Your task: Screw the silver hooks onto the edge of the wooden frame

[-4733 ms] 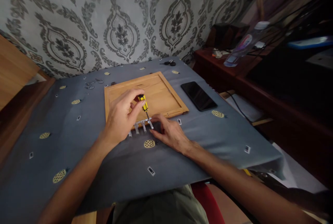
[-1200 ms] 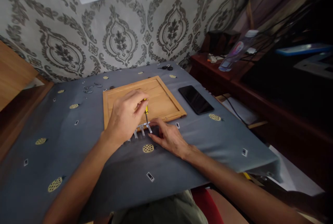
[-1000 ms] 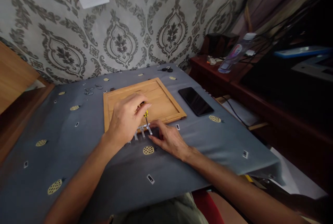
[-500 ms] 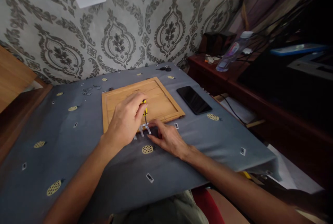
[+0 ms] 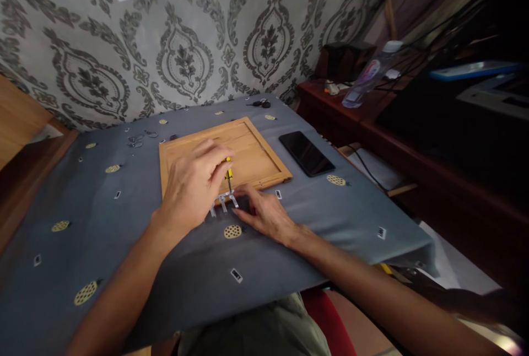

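Observation:
My left hand (image 5: pixel 192 182) is closed round the yellow and black handle of a screwdriver (image 5: pixel 229 170), held upright over the near edge of a framed wooden panel (image 5: pixel 260 149). The screwdriver's tip meets a clear, several-pronged hook rack (image 5: pixel 223 201) along that edge; whether it sits in a screw is too small to tell. At the rack's right end, my right hand (image 5: pixel 266 212) holds it, with the forefinger behind the end prong and the thumb in front. My left hand covers part of the panel and the rack's left end.
A black phone (image 5: pixel 306 153) lies right of the panel. Keys (image 5: pixel 261 103) lie near the wall, and small loose metal pieces (image 5: pixel 138 139) at the back left. A plastic bottle (image 5: pixel 367 83) stands on the red-brown desk (image 5: pixel 407 141) at right. The cloth-covered table (image 5: pixel 182 284) ends close to my lap.
The view has shifted slightly, so everything sits a little higher in it. Both hands keep nearly the same places, with the screwdriver still upright on the hook rack.

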Motion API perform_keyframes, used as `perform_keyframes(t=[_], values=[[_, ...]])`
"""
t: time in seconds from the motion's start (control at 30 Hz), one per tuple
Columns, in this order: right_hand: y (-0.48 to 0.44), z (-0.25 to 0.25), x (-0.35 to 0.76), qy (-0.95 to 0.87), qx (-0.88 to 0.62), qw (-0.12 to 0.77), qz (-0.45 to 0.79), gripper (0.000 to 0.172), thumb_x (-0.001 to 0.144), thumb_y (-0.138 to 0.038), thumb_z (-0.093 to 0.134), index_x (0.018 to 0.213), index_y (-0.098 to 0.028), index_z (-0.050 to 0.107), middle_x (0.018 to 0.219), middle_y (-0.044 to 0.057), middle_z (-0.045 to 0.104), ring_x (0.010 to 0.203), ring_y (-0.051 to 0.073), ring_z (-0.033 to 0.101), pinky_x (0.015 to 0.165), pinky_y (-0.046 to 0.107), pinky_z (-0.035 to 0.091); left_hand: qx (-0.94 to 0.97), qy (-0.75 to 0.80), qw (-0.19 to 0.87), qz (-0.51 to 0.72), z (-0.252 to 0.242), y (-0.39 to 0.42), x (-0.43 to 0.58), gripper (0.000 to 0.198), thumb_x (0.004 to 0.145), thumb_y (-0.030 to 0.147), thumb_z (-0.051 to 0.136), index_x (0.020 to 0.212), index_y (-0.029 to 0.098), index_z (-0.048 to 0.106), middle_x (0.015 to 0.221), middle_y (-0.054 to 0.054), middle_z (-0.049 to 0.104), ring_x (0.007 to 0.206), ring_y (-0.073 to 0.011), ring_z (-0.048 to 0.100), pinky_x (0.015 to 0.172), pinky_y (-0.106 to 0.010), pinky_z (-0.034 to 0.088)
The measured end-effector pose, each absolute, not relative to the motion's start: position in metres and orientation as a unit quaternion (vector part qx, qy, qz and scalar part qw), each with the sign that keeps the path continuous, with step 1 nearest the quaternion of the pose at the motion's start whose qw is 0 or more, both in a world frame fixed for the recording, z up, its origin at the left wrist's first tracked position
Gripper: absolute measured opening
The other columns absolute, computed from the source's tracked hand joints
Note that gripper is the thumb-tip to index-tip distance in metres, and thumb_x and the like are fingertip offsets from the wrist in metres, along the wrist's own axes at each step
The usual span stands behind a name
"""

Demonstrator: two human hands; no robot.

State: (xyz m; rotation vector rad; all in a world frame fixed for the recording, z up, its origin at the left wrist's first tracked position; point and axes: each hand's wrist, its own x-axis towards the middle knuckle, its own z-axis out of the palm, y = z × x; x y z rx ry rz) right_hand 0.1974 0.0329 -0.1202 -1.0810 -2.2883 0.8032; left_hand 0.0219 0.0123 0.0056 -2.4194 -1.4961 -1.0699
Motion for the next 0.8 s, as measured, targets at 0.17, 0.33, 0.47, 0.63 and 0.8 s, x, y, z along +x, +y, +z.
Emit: perform_keyframes(t=[0.17,0.33,0.47,0.63,0.8], values=[[0.033,-0.121,0.1975,-0.839,-0.392,0.241,0.292,0.034,0.087,-0.027,0.064,0.119,-0.021,0.053,0.092,0.003,0.074,0.068,0.017,0.067,0.063,0.029,0.048,-0.798,-0.477,0.051,-0.364,0.0044,0.0124,0.0238,0.011,0.088,0.009,0.065,0.094,0.017,0.069,0.09,-0.001,0.069,0.082,-0.0132,0.066,0.074,-0.025,0.052],[0.033,-0.1219,0.1977,-0.839,-0.386,0.25,0.291,0.034,0.087,-0.027,0.064,0.118,-0.021,0.053,0.096,0.004,0.074,0.063,0.016,0.065,0.063,0.03,0.048,-0.799,-0.465,0.065,-0.376,0.0032,0.014,0.0242,0.008,0.089,0.009,0.066,0.086,0.017,0.066,0.084,0.0,0.067,0.079,-0.0119,0.065,0.072,-0.023,0.051],[0.0323,-0.1218,0.1976,-0.839,-0.385,0.257,0.287,0.032,0.086,-0.025,0.064,0.117,-0.021,0.053,0.097,0.004,0.075,0.06,0.016,0.063,0.061,0.03,0.049,-0.803,-0.46,0.08,-0.37,0.0039,0.0132,0.0247,0.011,0.089,0.007,0.064,0.086,0.017,0.063,0.082,0.0,0.067,0.078,-0.0121,0.064,0.072,-0.024,0.049],[0.0323,-0.1225,0.1973,-0.839,-0.382,0.261,0.286,0.033,0.086,-0.024,0.064,0.117,-0.022,0.053,0.101,0.005,0.075,0.061,0.016,0.064,0.063,0.031,0.049,-0.802,-0.469,0.082,-0.361,0.0039,0.0123,0.0257,0.011,0.09,0.007,0.061,0.094,0.017,0.062,0.085,-0.001,0.069,0.077,-0.0142,0.065,0.071,-0.026,0.049],[0.0336,-0.1246,0.1977,-0.84,-0.381,0.256,0.289,0.032,0.087,-0.029,0.061,0.118,-0.022,0.053,0.1,0.004,0.075,0.066,0.016,0.066,0.062,0.029,0.048,-0.802,-0.472,0.065,-0.36,0.0025,0.0131,0.0257,0.007,0.091,0.01,0.062,0.092,0.017,0.064,0.087,0.0,0.068,0.079,-0.0133,0.065,0.073,-0.025,0.05]])
